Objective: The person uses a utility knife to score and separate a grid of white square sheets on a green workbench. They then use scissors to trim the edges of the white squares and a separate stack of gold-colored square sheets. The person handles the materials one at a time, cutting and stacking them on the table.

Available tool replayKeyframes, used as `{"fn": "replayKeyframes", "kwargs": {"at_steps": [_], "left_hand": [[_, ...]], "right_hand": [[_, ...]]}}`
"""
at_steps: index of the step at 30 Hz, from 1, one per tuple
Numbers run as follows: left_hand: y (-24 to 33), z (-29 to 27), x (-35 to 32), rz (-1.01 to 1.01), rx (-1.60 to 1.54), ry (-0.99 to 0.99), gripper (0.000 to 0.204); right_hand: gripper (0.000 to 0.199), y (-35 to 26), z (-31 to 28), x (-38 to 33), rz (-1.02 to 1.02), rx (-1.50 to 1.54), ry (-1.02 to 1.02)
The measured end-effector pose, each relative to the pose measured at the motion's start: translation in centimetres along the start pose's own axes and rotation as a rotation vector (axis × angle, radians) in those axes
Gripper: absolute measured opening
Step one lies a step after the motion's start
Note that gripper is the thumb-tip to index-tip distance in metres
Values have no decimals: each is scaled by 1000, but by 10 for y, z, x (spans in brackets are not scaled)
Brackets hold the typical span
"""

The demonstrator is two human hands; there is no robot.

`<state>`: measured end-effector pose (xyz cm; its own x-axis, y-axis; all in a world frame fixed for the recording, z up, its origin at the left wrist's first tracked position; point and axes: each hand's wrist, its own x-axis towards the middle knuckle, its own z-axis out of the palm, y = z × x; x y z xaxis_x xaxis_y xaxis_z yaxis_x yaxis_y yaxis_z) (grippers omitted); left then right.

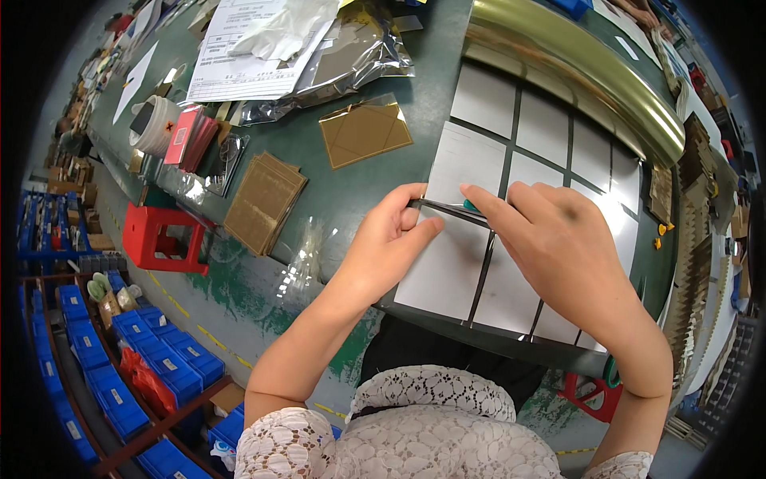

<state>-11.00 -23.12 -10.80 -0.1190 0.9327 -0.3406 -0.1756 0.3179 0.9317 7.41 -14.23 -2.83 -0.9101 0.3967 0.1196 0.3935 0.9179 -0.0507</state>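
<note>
Both my hands are pinching one thin grey sheet (447, 209) edge-on over the sheet grid (511, 160) on the bench (375, 180): left hand (391, 235), right hand (558, 239). Looks like mid-placement; next I'd need to square it up carefully.

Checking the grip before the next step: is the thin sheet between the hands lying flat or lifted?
Lifted. The left hand and right hand pinch the thin sheet edge-on above the grey panels.

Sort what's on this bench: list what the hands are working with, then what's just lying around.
In use: left hand and right hand holding a thin strip over the grey sheets.

Lying about: brown card stack, gold square, tape roll, silver bag, red stool.
</note>
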Motion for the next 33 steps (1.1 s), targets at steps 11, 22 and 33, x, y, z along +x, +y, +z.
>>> {"fn": "replayKeyframes", "kwargs": {"at_steps": [11, 22, 33], "left_hand": [[7, 5, -2, 8, 21, 36, 30], [1, 2, -1, 33, 35, 20, 34], [1, 3, -2, 31, -15, 14, 38]], "right_hand": [[45, -3, 4, 5, -49, -65, 49], [42, -2, 0, 3, -46, -88, 24], [44, 1, -6, -9, -20, -128, -15]]}}
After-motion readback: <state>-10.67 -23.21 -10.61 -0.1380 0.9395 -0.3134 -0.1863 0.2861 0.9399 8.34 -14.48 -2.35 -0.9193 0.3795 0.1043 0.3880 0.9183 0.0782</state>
